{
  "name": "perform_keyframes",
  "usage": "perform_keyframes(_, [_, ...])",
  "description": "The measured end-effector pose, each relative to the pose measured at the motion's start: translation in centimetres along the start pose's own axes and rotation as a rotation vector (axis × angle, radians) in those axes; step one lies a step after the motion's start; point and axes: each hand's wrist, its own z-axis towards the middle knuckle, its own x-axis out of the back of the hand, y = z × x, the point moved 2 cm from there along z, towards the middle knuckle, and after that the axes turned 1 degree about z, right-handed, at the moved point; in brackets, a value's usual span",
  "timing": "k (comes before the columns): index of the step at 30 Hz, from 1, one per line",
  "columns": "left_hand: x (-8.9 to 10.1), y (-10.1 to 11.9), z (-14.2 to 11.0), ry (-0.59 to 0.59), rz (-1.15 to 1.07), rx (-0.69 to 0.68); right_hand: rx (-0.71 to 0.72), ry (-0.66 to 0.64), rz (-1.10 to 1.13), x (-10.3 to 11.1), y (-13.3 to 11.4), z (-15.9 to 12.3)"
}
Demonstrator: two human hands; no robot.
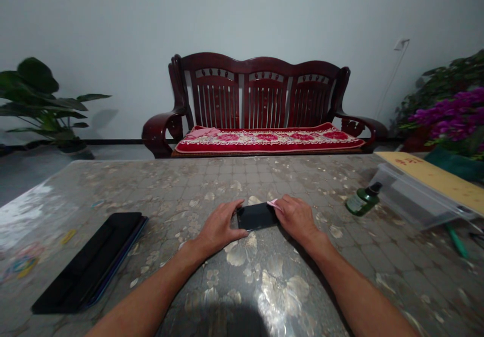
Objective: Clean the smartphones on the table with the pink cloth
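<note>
A black phone (257,216) is seen in the middle of the worktop (242,173), and it is taken here as the centre of the clock. Its dark face is turned up, and its long side is laid almost from 9 to 3 o'clock. Whether it is lifted a little or rested on the worktop cannot be told.

At 9 o'clock the short end of the phone is held by the left hand (219,226). The fingers are parted from the thumb by the width of the phone, so that it is gripped at its two edges. At 3 o'clock a small pink cloth (275,204) is pinched by the right hand (298,218), whose fingers are folded closely. The cloth is kept at the far corner of the phone; how much of it is hidden inside the fingers cannot be told.

Toward 8 o'clock, well apart, a stack of dark tablets (91,261) is placed, and beyond it some coloured bands (22,266) are scattered. Near 3 o'clock a green bottle (363,199) with a black cap is seen, tilted in the view, just beside a clear plastic box (412,201). The box is covered by a yellow board (434,178). At 12 o'clock, behind the worktop, a wooden bench (264,90) is covered by a red flowered mat (264,138).
</note>
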Motion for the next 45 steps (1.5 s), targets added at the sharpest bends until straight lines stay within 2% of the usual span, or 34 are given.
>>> perform_keyframes(5, [0.0,0.1,-0.1,-0.001,0.029,-0.027,0.138,-0.033,0.094,0.1,-1.0,-0.2])
perform_keyframes(10, [0.4,0.5,-0.3,-0.026,0.107,-0.069,0.029,0.001,0.04,0.4,-0.4,-0.4])
perform_keyframes(15, [0.7,1.3,-0.5,-0.067,0.2,-0.194,0.13,-0.022,0.17,0.3,-0.4,-0.5])
perform_keyframes(19, [0.7,1.4,-0.6,-0.066,0.262,-0.228,0.029,0.06,0.103,0.2,0.6,-0.5])
perform_keyframes(22, [0.7,1.5,-0.6,-0.063,0.305,-0.25,-0.004,0.063,0.05,0.3,0.9,-0.6])
perform_keyframes(27, [0.5,1.5,-0.4,-0.085,0.458,-0.31,0.142,0.007,0.18,0.4,-0.2,-0.8])
perform_keyframes(30, [0.2,1.5,-0.4,-0.082,0.526,-0.319,0.054,0.086,0.212,0.4,0.2,-0.7])
perform_keyframes(34, [0.2,1.7,-0.4,-0.069,0.532,-0.321,-0.072,0.172,0.133,0.3,1.5,-0.8])
perform_keyframes(37, [0.3,1.9,-0.4,-0.063,0.489,-0.3,-0.005,0.153,0.11,0.4,0.8,-1.1])
perform_keyframes(43, [0.4,1.7,-0.4,-0.038,0.396,-0.245,0.239,0.097,0.145,0.2,-3.6,-1.7])
perform_keyframes(45, [0.4,1.6,-0.5,-0.045,0.395,-0.252,0.301,0.088,0.15,0.0,-4.3,-1.7])
